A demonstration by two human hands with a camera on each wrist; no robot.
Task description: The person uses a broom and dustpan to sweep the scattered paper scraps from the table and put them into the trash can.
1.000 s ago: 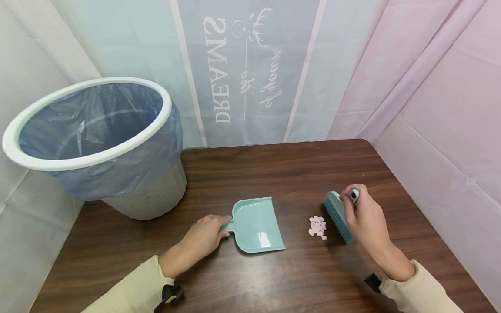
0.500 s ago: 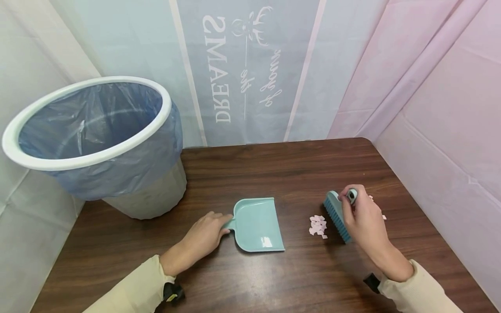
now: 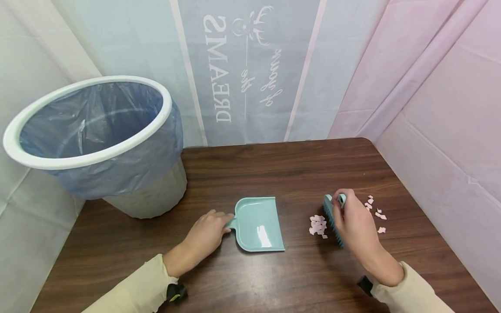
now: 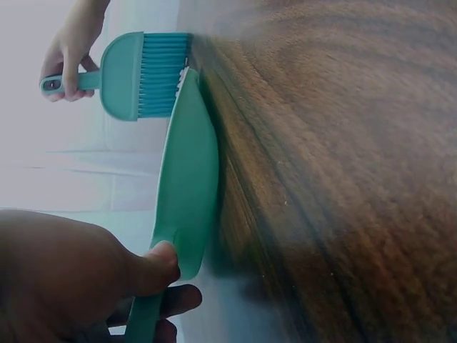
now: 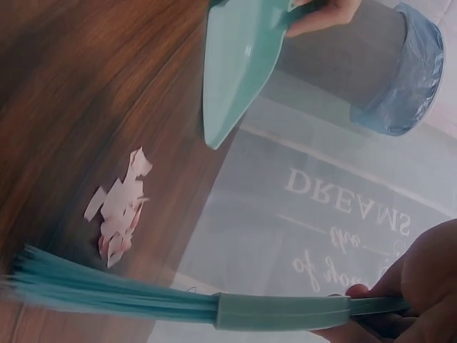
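My left hand (image 3: 208, 234) grips the short handle of a teal dustpan (image 3: 259, 224), which lies on the table with its straight edge facing right. In the left wrist view the thumb (image 4: 163, 261) presses on top of the handle. My right hand (image 3: 358, 234) holds a teal hand brush (image 3: 330, 217) by its handle, bristles down. A small heap of pale pink paper scraps (image 3: 318, 225) lies between dustpan and brush, just left of the bristles. Several more scraps (image 3: 379, 213) are scattered to the right of my right hand. No scraps show on the dustpan.
A large bin (image 3: 156, 195) with a white rim and a blue bag liner stands on the left of the dark wooden table (image 3: 250, 174). A printed cloth (image 3: 250, 78) hangs behind the table, and pale cloth walls flank both sides.
My right hand and the brush have shifted slightly left towards the heap, uncovering the scattered scraps at the right. The dustpan has moved very slightly right; the heap looks about the same.
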